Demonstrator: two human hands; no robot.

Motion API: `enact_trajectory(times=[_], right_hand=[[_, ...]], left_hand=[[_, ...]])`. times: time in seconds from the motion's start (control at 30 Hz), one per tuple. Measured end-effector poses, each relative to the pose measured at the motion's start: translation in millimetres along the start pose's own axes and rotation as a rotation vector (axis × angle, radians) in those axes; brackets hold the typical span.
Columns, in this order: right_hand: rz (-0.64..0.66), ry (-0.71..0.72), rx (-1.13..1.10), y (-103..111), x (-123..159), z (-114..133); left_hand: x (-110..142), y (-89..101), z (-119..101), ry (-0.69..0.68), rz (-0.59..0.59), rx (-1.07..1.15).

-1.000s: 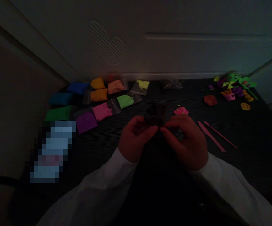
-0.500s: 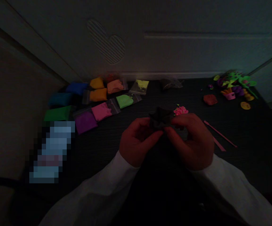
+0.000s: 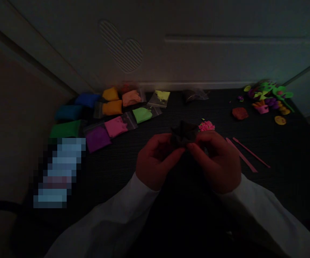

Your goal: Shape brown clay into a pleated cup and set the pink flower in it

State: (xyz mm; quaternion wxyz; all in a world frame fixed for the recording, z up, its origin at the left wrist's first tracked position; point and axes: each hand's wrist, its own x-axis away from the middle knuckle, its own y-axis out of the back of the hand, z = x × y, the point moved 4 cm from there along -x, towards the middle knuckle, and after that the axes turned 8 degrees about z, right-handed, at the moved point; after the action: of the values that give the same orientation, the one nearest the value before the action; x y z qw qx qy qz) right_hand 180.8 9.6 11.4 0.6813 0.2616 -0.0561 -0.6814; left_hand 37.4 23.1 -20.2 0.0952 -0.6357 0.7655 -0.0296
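Note:
A dark piece of modelling clay (image 3: 184, 133), shaped with a wavy, ruffled rim, is held up above the black table between my two hands. My left hand (image 3: 155, 161) pinches its left side with thumb and fingers. On the right side and lower edge, the thumb and fingers of my right hand (image 3: 219, 161) grip it too. Just beyond my right fingers lies a pink clay flower cluster (image 3: 207, 125) with small green bits. Two pink modelling tools, a flat one (image 3: 242, 155) and a thin one (image 3: 253, 153), rest right of my right hand. Dim light hides the clay's detail.
Bags of coloured clay, among them a purple one (image 3: 98, 139) and a light green one (image 3: 142, 115), line the left and back. A blurred-out bright screen (image 3: 61, 172) is at left. Red clay (image 3: 240, 113) and finished clay flowers (image 3: 280, 92) sit back right.
My right hand has shifted slightly left and inward around the clay, showing more of the flat pink tool. The left hand stays nearly still.

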Motion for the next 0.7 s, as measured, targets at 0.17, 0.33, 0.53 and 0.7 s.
enact_trajectory(times=[0.17,0.33,0.53,0.7], right_hand=[[0.028,-0.124,-0.132,-0.9,-2.4,-8.6],[0.06,-0.298,-0.571,-6.6,-5.6,-25.6],[0.153,-0.397,-0.845,-14.7,-5.2,-30.4],[0.146,-0.408,-0.824,-13.4,-5.3,-26.9]], left_hand=[[-1.4,-1.6,1.0,0.035,0.045,0.136],[-7.2,0.8,7.8,0.155,0.051,0.443],[-9.6,-3.3,15.7,0.386,0.081,0.564],[-9.6,-2.9,20.1,0.476,0.091,0.589]])
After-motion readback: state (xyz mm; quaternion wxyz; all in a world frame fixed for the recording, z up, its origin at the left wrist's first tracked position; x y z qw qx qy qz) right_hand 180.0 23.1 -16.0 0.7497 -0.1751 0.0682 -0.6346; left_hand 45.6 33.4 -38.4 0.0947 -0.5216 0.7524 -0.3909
